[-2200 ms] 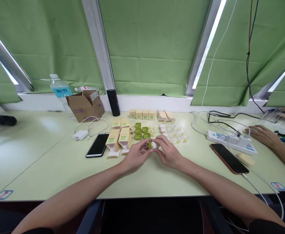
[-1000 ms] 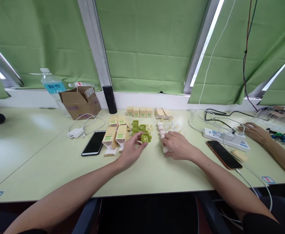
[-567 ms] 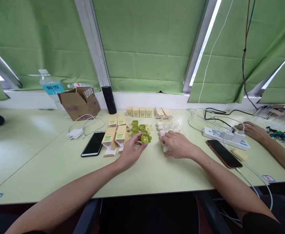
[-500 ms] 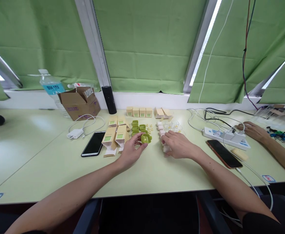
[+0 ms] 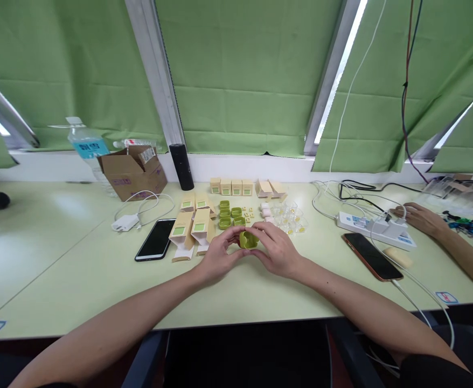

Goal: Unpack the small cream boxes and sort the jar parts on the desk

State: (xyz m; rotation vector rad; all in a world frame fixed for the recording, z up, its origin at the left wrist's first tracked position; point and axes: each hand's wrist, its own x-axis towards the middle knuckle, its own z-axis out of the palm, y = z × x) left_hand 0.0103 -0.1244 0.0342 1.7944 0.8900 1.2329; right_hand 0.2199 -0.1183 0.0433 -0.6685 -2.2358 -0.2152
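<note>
A small olive-green plastic case (image 5: 248, 240), open on top, is held low over the table between both hands. My left hand (image 5: 219, 253) grips it from the left with thumb and fingers. Around its right side curl the fingers and thumb of my right hand (image 5: 277, 251); whether they also hold a small piece is hidden. Several matching green cases (image 5: 225, 213) lie just behind my left hand. Tiny yellow pieces (image 5: 248, 212) sit beside them. Pale pinkish-white pieces (image 5: 265, 210) and clear plastic parts (image 5: 293, 218) lie behind my right hand.
Small cartons (image 5: 236, 187) line the back; open cartons (image 5: 182, 229) lie left beside a phone (image 5: 154, 240). A cardboard box (image 5: 133, 172) and black cylinder (image 5: 181, 167) stand farther back. Right are a power strip (image 5: 376, 229), a second phone (image 5: 371, 256) and another person's hand (image 5: 420, 218).
My right hand has moved left from the row of pale pieces to the green case. The case has shifted slightly right and nearer, and both hands now touch it.
</note>
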